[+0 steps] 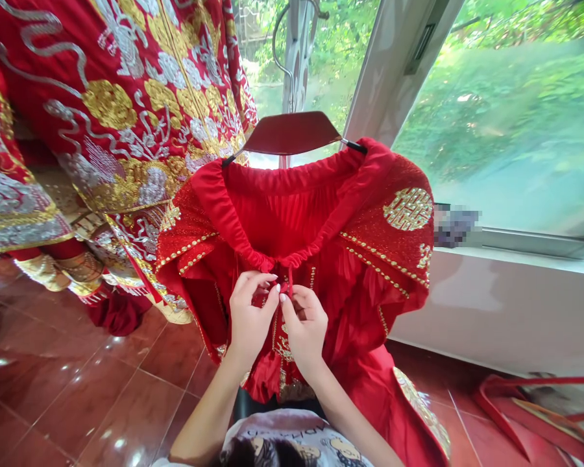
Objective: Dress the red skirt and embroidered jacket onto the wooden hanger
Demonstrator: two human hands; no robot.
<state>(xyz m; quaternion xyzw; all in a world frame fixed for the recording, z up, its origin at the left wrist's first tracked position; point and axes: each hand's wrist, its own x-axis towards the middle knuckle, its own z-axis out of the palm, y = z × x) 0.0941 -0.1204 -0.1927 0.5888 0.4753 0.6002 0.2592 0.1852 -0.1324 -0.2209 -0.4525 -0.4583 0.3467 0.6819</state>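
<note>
A red garment with gold bead trim and a gold round emblem hangs on a dark red hanger in front of me. Its gathered neckline meets at the front, where a thin red tie hangs. My left hand and my right hand are side by side just under that point. Both pinch the red tie between thumb and fingertips, the fingers curled in.
A second red robe with heavy gold and silver embroidery hangs at the left, reaching to the glossy red tile floor. A window with a white sill is at the right. Red frame pieces lie on the floor at lower right.
</note>
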